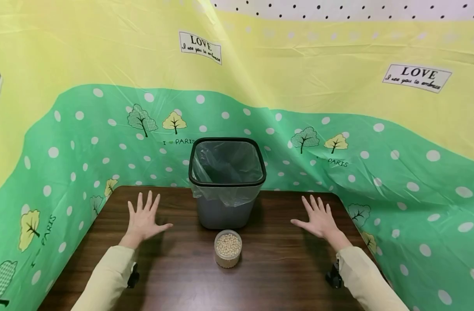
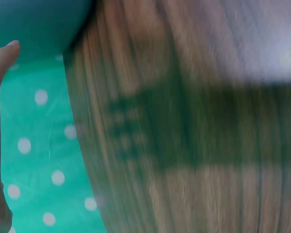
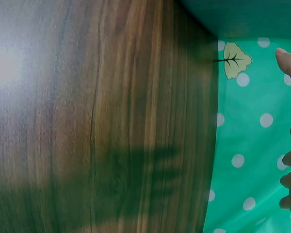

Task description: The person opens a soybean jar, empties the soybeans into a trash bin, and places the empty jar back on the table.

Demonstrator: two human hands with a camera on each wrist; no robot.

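Our brown wood-grain table (image 1: 283, 276), with two things standing on it.
Toward the far edge, near the middle, we see an upright grey bin (image 1: 227, 185) lined with a clear bag (image 1: 229, 162); just nearer stands a small clear tub (image 1: 227, 261) of pale round beans (image 1: 227, 245).

The left hand (image 1: 142, 221) and right hand (image 1: 318, 220) were spread over a brown table (image 1: 283, 272), either side of a bag-lined bin (image 1: 225, 214); a tub (image 1: 227, 262) of pale beads (image 1: 227, 245) stood near it
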